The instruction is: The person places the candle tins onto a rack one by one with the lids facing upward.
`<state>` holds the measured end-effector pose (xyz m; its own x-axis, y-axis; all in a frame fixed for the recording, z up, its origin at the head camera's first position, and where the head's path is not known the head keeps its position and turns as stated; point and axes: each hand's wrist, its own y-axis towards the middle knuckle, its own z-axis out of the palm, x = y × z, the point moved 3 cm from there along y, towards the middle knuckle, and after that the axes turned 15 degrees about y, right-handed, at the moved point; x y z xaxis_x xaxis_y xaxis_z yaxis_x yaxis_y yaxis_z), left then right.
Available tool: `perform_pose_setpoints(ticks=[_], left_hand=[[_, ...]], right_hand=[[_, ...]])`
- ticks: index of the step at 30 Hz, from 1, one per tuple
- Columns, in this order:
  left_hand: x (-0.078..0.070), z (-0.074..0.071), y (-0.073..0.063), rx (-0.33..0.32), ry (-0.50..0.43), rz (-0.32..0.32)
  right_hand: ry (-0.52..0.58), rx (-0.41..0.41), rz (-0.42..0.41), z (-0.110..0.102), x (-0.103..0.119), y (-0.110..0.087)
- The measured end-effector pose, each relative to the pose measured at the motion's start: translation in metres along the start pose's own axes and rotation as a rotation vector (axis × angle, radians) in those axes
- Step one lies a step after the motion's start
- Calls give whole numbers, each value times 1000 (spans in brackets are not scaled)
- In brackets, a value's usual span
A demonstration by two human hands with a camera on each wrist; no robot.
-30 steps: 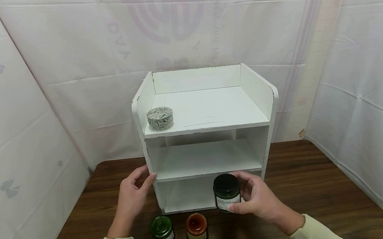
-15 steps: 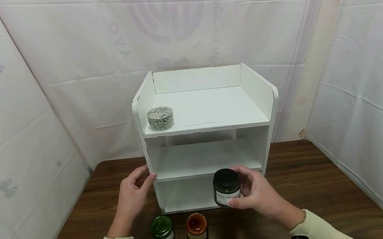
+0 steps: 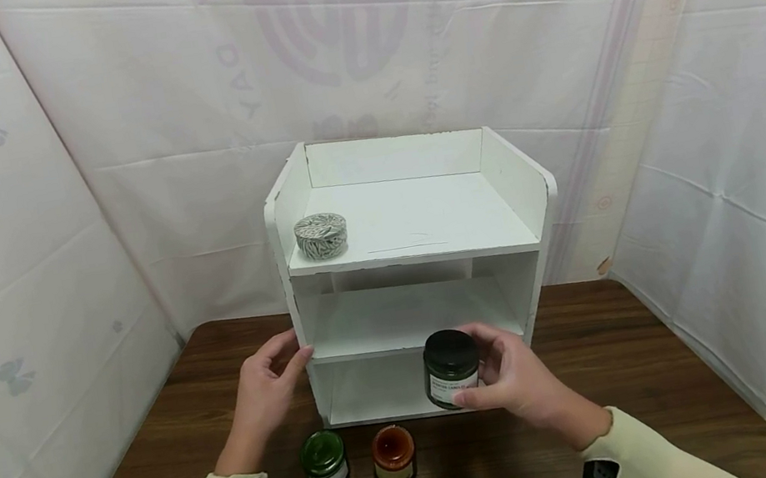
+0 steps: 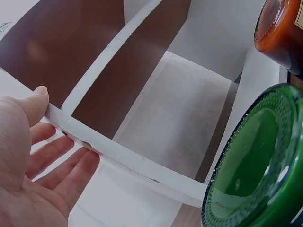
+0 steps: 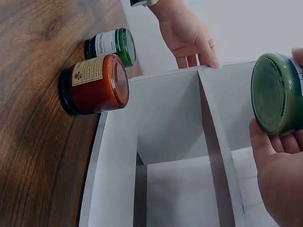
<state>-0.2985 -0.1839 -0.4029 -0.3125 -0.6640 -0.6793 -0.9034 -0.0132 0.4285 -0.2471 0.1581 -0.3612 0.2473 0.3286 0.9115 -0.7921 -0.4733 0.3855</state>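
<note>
My right hand (image 3: 517,381) grips a dark green candle jar (image 3: 445,385), upright with its black lid on top, in front of the white shelf unit's lowest opening. In the right wrist view the held jar's green glass base (image 5: 270,94) shows. My left hand (image 3: 265,386) holds the left side panel of the shelf unit (image 3: 417,349), thumb at the front edge and fingers along the outer face (image 4: 61,161). On the table stand a green candle jar (image 3: 323,454) and an amber candle jar (image 3: 392,449), both upside down on their dark lids.
A round tin with a leaf pattern (image 3: 321,237) sits at the left front of the unit's top shelf. The wooden table (image 3: 651,388) has white cloth walls (image 3: 741,196) behind and at both sides.
My right hand has raised the held candle jar slightly, up toward the middle shelf's edge. The left hand, the shelf unit and the two jars on the table stay in place.
</note>
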Motion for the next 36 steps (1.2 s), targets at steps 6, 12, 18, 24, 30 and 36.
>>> perform_pose_setpoints(ticks=[6, 12, 18, 24, 30, 36], left_hand=[[-1, 0, 0, 2, -13, 5], [-2, -1, 0, 0, -12, 2], [-2, -1, 0, 2, 2, -4], [-1, 0, 1, 8, 7, -3], [0, 0, 1, 8, 3, -5], [-1, -1, 1, 12, 1, 1]], right_hand=[[-21, 33, -4, -1, 8, 2], [-30, 44, 4, 0, 17, 6], [-29, 47, 29, 2, 23, 9], [-60, 41, 56, 3, 31, 13], [-102, 30, 89, 5, 40, 20], [-130, 33, 80, 8, 49, 27]])
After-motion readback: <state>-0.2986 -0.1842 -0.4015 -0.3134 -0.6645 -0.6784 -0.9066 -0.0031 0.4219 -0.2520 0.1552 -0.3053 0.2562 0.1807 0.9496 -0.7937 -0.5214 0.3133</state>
